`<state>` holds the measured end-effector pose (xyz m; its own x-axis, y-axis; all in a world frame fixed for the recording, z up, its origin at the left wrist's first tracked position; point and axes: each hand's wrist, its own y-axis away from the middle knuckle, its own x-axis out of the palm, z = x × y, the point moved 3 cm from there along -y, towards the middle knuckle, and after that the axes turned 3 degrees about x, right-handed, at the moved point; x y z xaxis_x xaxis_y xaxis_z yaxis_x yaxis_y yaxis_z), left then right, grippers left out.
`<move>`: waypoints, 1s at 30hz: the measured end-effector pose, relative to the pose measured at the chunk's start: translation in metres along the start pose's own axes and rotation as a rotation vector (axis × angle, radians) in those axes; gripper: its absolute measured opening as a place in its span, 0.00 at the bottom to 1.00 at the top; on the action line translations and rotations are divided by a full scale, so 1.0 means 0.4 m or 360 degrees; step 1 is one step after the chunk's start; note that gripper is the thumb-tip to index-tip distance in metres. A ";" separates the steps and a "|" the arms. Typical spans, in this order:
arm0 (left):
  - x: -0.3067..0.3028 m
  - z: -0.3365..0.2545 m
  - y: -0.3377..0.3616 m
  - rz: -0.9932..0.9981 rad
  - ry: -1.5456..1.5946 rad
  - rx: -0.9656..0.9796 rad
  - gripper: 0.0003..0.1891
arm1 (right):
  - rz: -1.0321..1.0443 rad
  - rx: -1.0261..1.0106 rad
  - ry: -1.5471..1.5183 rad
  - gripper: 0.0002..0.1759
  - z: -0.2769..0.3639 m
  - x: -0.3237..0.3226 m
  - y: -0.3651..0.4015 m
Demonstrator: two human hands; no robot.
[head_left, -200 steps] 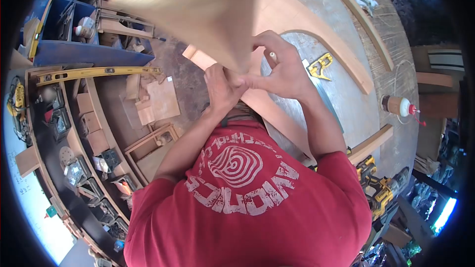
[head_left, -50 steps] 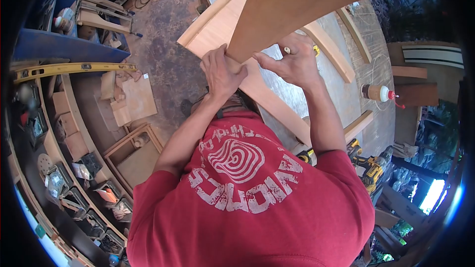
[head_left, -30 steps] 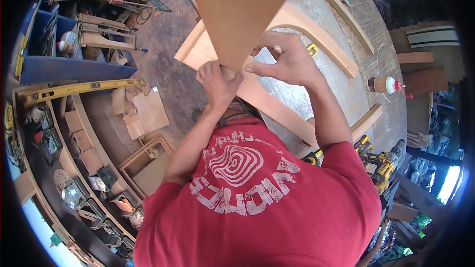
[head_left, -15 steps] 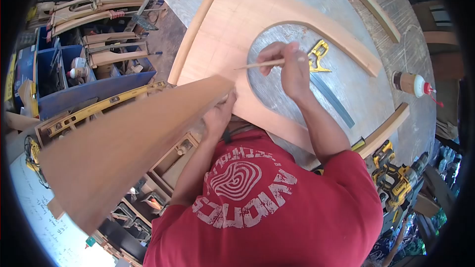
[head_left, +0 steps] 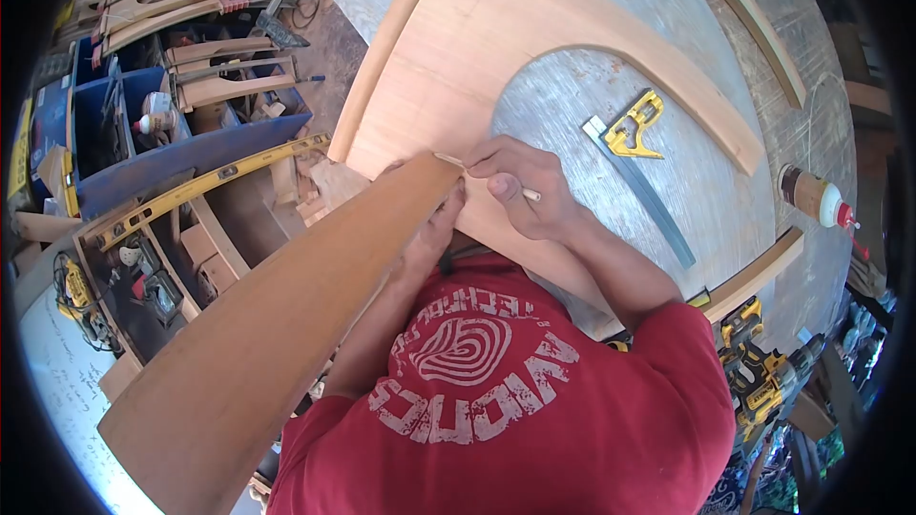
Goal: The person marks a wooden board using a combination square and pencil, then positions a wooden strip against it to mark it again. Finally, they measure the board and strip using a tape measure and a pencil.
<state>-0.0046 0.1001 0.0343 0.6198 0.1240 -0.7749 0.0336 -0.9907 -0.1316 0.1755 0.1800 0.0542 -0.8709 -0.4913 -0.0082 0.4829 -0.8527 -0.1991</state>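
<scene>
My left hand is closed around the near end of a long tapered wooden board, mostly from below, so its fingers are partly hidden. The board slants down to the lower left. My right hand pinches a thin pale wooden stick, its fingertips right at the board's narrow end. The stick's tip is hidden by the fingers. Behind both hands lies a flat wooden panel with a rounded cutout and wooden strips along its edges. A combination square with a yellow head rests inside the cutout.
A glue bottle with a red cap lies on the worktable at right. Yellow cordless drills sit lower right. At left are a blue bin, a yellow spirit level and clamped wooden pieces.
My right hand has come left and down with the stick, from above the cutout to the board's end. The board has swung to a steeper slant, its far end lower.
</scene>
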 end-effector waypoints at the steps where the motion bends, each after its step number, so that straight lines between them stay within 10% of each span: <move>1: 0.000 -0.001 0.001 0.0005 -0.0024 0.0022 0.09 | 0.0006 0.0003 0.0024 0.21 0.000 0.001 0.000; 13: 0.025 0.031 0.029 0.0015 -0.0611 0.0308 0.16 | 0.0049 -0.0012 0.0157 0.18 0.007 -0.003 -0.017; 30: 0.015 0.014 0.013 -0.0062 -0.0012 -0.0119 0.24 | 0.0278 -0.0014 0.0299 0.17 0.053 -0.016 -0.080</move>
<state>-0.0051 0.0960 0.0254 0.6108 0.1626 -0.7749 0.1161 -0.9865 -0.1155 0.1676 0.2067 0.0813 -0.7763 -0.5889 -0.2250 0.6276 -0.7557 -0.1874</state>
